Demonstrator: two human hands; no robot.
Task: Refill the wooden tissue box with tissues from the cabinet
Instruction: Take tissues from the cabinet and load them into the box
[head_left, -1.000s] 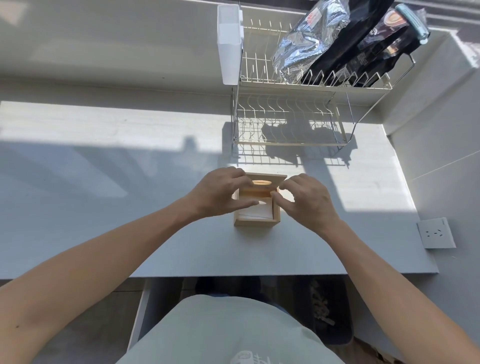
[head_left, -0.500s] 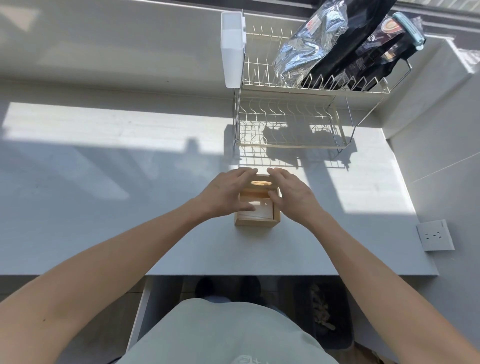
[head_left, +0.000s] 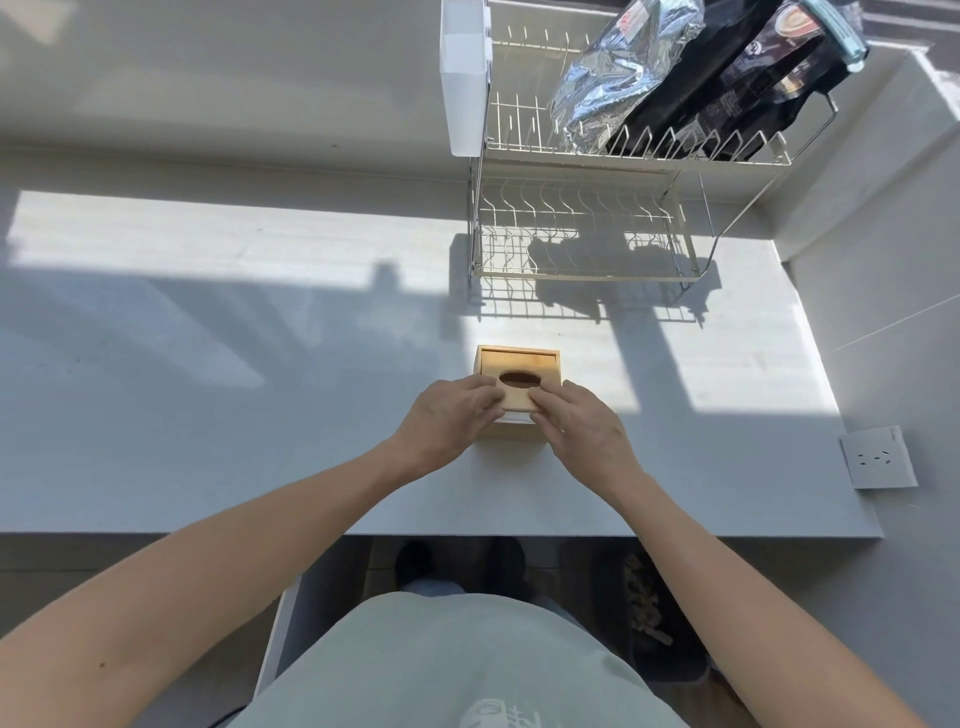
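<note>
Both hands work the near end of the wooden tissue box (head_left: 518, 387): the left hand (head_left: 451, 420) curls its fingers against the sliding lid (head_left: 519, 384) at the left near corner, and the right hand (head_left: 581, 422) pinches the lid's near edge, each grip closed on the lid. An oval slot shows dark in the lid. This box sits on the grey counter (head_left: 260, 415), just in front of a white wire dish rack (head_left: 587, 218) holding foil and black bags (head_left: 675, 78). A wall socket (head_left: 878, 457) lies to the right.
</note>
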